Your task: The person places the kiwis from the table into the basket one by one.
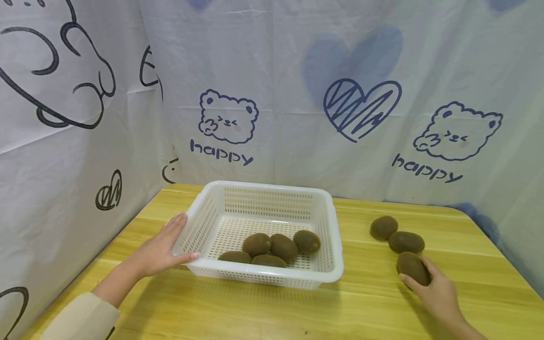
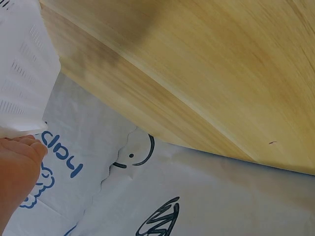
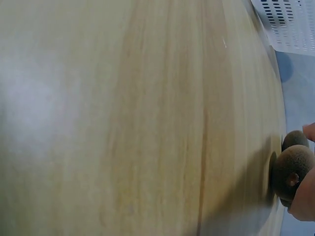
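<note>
Kiwifruit [image 1: 410, 266] lies between right fingers [image 1: 431, 267], clamped round it; left fingers [image 1: 172, 229] grip basket [image 1: 272, 272].

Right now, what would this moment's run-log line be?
left grip: holds white basket, near-left corner | right grip: holds one kiwi | inside basket: five kiwis visible | table: two other kiwis

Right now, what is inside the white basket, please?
Five kiwis lie inside the white basket, toward its near side. The near wall partly covers the two nearest, so their lower parts cannot be seen.
</note>
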A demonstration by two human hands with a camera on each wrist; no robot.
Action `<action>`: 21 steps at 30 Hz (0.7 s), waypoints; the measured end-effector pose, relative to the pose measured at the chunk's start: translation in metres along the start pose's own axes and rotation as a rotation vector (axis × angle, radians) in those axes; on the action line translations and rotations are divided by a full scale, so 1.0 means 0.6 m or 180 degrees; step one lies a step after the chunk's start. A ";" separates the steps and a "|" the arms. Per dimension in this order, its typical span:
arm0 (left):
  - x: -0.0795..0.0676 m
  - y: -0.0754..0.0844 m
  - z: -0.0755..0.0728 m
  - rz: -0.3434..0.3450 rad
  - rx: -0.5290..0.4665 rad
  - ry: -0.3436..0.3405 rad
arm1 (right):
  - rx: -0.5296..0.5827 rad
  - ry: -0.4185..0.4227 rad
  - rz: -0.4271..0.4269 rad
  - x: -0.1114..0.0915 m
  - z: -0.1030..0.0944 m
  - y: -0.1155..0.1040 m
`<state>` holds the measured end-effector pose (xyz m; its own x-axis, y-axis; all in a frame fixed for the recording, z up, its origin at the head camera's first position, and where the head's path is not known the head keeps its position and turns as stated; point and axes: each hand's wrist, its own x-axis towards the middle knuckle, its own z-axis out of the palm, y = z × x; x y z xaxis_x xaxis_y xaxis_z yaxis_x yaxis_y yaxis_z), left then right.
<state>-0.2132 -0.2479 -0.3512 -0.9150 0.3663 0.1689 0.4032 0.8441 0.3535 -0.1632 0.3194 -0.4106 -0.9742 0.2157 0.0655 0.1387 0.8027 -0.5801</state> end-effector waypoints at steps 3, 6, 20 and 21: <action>0.000 -0.001 0.001 -0.0003 0.0010 -0.0003 | -0.0020 -0.0024 0.0036 0.002 0.001 0.004; 0.001 -0.002 0.002 -0.0004 0.0024 -0.0001 | -0.0027 -0.0050 0.0090 0.005 0.001 0.008; 0.003 -0.003 0.004 -0.0019 -0.0018 -0.0011 | -0.0125 -0.0058 0.0131 0.012 -0.005 0.017; 0.003 -0.003 0.004 -0.0026 -0.0022 -0.0014 | -0.0112 -0.0081 0.0156 0.012 -0.007 0.015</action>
<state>-0.2156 -0.2478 -0.3538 -0.9183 0.3612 0.1619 0.3957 0.8443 0.3612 -0.1685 0.3305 -0.4121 -0.9703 0.2415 0.0169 0.1921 0.8106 -0.5533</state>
